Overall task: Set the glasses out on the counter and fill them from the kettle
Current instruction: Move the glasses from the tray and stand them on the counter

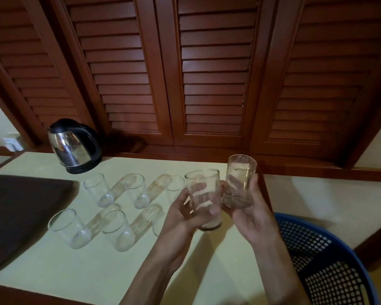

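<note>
Above the right part of the pale counter (42, 274) I hold two clear glasses upright. My left hand (180, 214) grips a tall glass (205, 199). My right hand (251, 208) grips a shorter, speckled glass (240, 181), and the two glasses nearly touch. Several empty glasses stand on the counter in two rows, among them one at back left (99, 190) and one at front left (69, 227); two more are partly hidden behind my left hand. A steel kettle (73, 148) with a black lid and handle stands at the back left.
A dark tray (20, 214) lies on the counter's left side. A blue perforated plastic basket (330, 260) sits low at the right, beside the counter's edge. Brown louvred cupboard doors (207, 73) rise behind the counter.
</note>
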The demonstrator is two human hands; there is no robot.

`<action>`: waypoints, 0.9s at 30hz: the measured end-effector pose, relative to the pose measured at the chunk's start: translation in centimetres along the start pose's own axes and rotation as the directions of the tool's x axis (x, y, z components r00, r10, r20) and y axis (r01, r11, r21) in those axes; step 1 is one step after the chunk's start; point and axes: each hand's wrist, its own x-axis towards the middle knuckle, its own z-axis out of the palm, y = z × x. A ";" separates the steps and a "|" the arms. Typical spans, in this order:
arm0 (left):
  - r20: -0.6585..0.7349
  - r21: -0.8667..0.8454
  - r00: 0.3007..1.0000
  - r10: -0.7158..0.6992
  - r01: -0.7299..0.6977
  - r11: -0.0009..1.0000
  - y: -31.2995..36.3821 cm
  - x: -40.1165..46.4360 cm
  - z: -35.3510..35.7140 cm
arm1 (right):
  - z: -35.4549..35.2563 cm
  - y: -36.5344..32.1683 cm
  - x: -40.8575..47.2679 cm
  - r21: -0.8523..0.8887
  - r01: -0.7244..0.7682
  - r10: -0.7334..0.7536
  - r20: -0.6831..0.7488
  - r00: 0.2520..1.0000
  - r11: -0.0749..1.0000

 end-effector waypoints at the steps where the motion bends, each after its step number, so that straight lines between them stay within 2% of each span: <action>1: 0.005 0.051 1.000 0.012 -0.012 0.999 -0.4 -0.4 0.1 | -0.4 -0.1 0.2 -0.059 0.011 -0.010 0.007 1.000 0.998; 5: 0.008 0.215 0.999 0.038 -0.039 0.976 -3.1 -1.3 0.4 | -1.3 -0.4 1.0 -0.392 0.108 -0.119 -0.004 0.993 0.914; 9: 0.018 0.374 0.996 0.090 -0.090 0.923 -6.4 -0.8 0.5 | -2.9 0.4 2.8 -0.530 0.191 -0.217 0.014 0.976 0.826; 12: 0.047 0.440 0.993 0.110 -0.119 0.890 -7.8 -0.4 0.4 | -3.9 1.2 4.4 -0.590 0.210 -0.234 0.036 0.971 0.779; 14: 0.041 0.463 0.992 0.123 -0.128 0.877 -8.5 -0.2 0.3 | -4.5 1.7 5.4 -0.671 0.220 -0.263 0.038 0.964 0.708; 27: 0.036 0.518 0.986 0.162 -0.157 0.841 -9.7 -0.2 -0.4 | -6.5 3.0 6.7 -0.750 0.259 -0.304 0.082 0.949 0.608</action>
